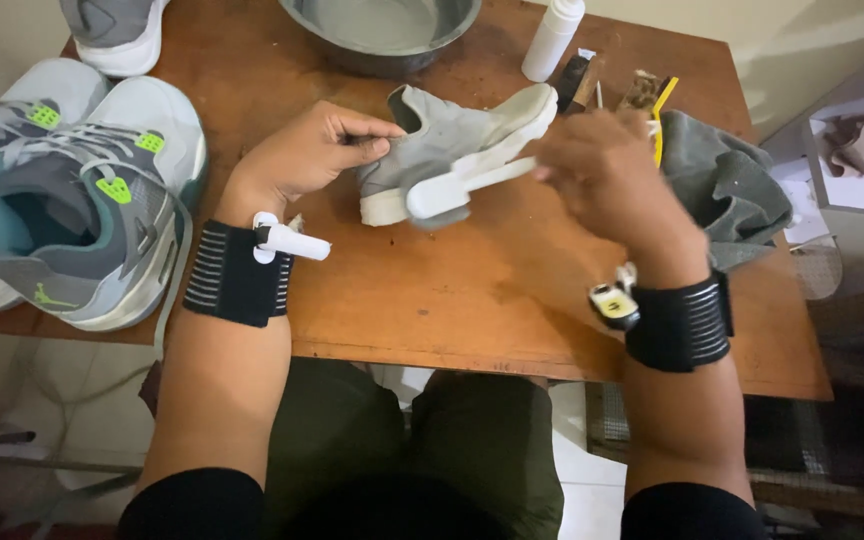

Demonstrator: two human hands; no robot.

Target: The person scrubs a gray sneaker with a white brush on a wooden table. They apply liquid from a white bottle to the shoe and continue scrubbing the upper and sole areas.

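Note:
My left hand (307,155) grips the heel end of a small grey shoe with a white sole (452,145), holding it just above the brown wooden table (452,290). My right hand (602,170), a little blurred, holds the handle of a white brush (457,188) whose head lies against the shoe's side near the sole. Both wrists wear black bands with small devices clipped on.
Two larger grey sneakers with green accents (72,190) lie at the table's left edge, another shoe (117,35) at the back left. A grey metal basin (382,30), a white bottle (552,38), small tools (642,92) and a grey cloth (722,185) stand behind and right.

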